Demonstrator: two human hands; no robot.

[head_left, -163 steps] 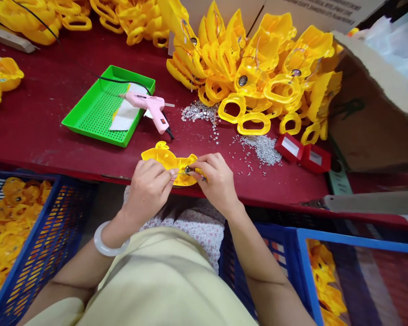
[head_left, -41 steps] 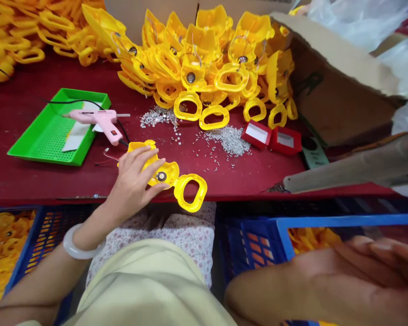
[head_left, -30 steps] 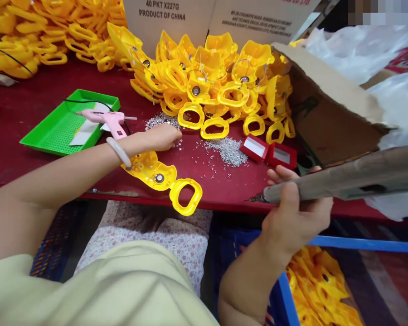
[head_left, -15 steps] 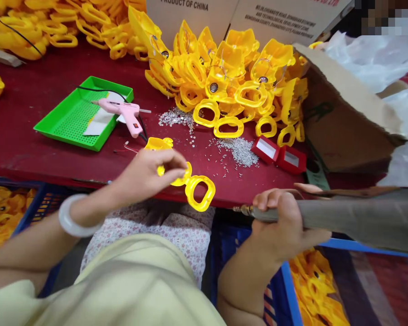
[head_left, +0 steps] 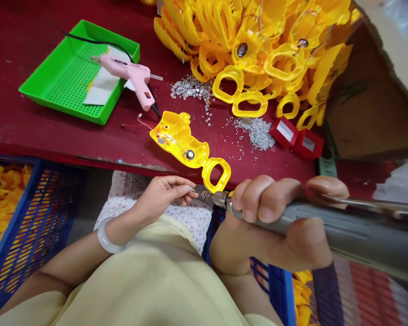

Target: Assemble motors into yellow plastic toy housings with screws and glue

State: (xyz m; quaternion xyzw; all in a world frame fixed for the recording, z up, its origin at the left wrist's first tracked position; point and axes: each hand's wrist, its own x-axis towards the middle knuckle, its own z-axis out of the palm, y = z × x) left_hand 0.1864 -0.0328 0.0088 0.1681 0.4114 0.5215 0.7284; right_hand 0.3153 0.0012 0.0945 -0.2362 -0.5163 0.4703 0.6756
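My right hand is wrapped round a grey power screwdriver, its bit pointing left. Close to that tip, my left hand pinches a tiny metal piece that looks like a screw. Just beyond the hands, a yellow plastic shell half lies hollow side up near the table edge, with a ring-shaped end. A small round speaker and thin wires sit in the shell. Loose screws form a pile to its right, and small shiny discs lie behind it.
A pink glue gun leans on a green perforated tray at left. Many yellow shells are heaped at the back, beside a cardboard box. Two red blocks border the screws. A blue crate stands lower left.
My left hand has drawn back from over the shell to the screwdriver tip, uncovering the shell. The screwdriver in my right hand has come further left. The view has shifted closer to the table.
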